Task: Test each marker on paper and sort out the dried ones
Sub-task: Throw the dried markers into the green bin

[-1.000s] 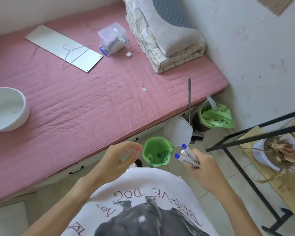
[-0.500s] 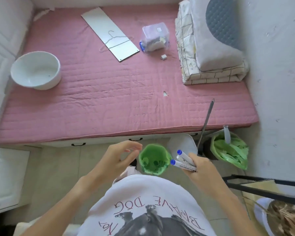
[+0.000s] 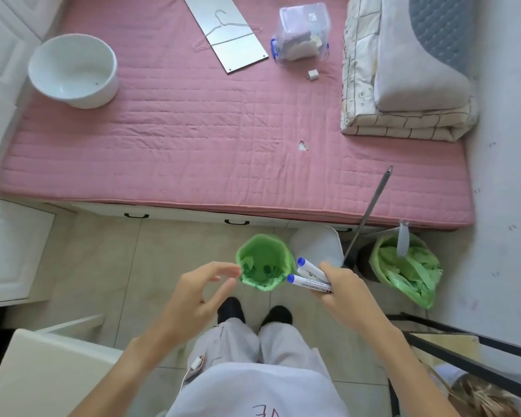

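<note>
Step in hand: sorting, by my reading — the person stood over the small bin lined with a green plastic bag, the landmark for every place below, with no test paper that I could make out anywhere.

Right hand: the right hand, just right of the bin, had its fingers curled round a bundle of white barrelled markers with blue caps; two caps showed plainly, and a third barrel may have lain between them, though I could not tell.

Left hand: the left hand hung just left of the bin's rim, fingers loosely spread and slightly bent, holding nothing.

Marker position: the bundle sat beside the bin's right rim, above the floor tiles, not over the opening.

Marker axis: the long axes lay roughly level, running from the palm toward the bin; the blue caps pointed left and slightly away from the person, at the rim.

Next move: probably the empty hand would need to pinch one capped end, draw that marker free of the bundle, and either uncap it for a test or drop it in, if judged dry.

Elsewhere: beyond the bin lay a pink quilted mattress.
</note>
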